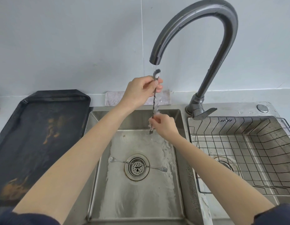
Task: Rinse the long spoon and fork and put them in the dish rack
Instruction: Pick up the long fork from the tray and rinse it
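A long metal utensil with a twisted stem [153, 101], a spoon bowl on top and fork tines at the bottom, stands nearly upright under the running faucet [196, 21]. My left hand [141, 90] grips its upper part just below the bowl. My right hand [164, 126] is closed around its lower part, just above the tines. A second long spoon-and-fork utensil [120, 161] lies flat across the drain [137, 167] of the left sink basin [141, 200]. The wire dish rack [248, 143] sits in the right basin, with nothing in it.
A black, stained tray [35, 135] lies on the counter to the left of the sink. A folded pale cloth [111, 98] rests against the wall behind the basin. The faucet lever [206, 112] points toward the rack. Water streams down into the left basin.
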The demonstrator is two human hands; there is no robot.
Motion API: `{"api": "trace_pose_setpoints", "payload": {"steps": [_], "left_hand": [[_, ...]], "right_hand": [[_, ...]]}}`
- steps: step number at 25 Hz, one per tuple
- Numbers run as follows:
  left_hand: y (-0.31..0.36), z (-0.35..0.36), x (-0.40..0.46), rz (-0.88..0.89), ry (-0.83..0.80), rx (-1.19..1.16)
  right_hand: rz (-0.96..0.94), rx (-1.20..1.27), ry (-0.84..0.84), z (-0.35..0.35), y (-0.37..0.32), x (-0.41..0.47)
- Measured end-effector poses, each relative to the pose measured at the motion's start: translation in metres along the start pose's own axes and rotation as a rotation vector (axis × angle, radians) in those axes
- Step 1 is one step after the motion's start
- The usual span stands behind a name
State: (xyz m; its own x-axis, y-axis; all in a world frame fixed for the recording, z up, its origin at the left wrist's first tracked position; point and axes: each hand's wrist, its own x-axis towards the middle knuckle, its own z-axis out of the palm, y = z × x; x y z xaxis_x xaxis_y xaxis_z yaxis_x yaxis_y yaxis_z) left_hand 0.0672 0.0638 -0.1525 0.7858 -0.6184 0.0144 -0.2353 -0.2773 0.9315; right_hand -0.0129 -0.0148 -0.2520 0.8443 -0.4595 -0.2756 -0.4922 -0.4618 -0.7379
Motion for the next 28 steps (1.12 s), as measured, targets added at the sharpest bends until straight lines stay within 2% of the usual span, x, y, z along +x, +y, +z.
{"api": "trace_pose_setpoints", "payload": {"steps": [5,9,16,24,28], "left_hand": [[-0.002,-0.005,-0.005,0.016,0.031,0.016],[-0.007,-0.008,-0.006,0.0,0.114,-0.018],[-0.022,-0.042,-0.007,-0.2,0.309,-0.461],[-0.079,-0.072,-0.026,-0.489,0.51,-0.82],[-0.125,-0.071,-0.05,-0.567,0.495,-0.823]], "right_hand": [[-0.057,0.077,0.055,0.002,-0.009,0.004],[-0.061,0.039,0.049,0.004,0.002,-0.003],[-0.142,-0.01,0.228,-0.016,0.002,0.013],[-0.232,-0.165,0.137,-0.011,0.009,0.014],[-0.202,-0.378,0.016,-0.002,0.033,0.009]]}}
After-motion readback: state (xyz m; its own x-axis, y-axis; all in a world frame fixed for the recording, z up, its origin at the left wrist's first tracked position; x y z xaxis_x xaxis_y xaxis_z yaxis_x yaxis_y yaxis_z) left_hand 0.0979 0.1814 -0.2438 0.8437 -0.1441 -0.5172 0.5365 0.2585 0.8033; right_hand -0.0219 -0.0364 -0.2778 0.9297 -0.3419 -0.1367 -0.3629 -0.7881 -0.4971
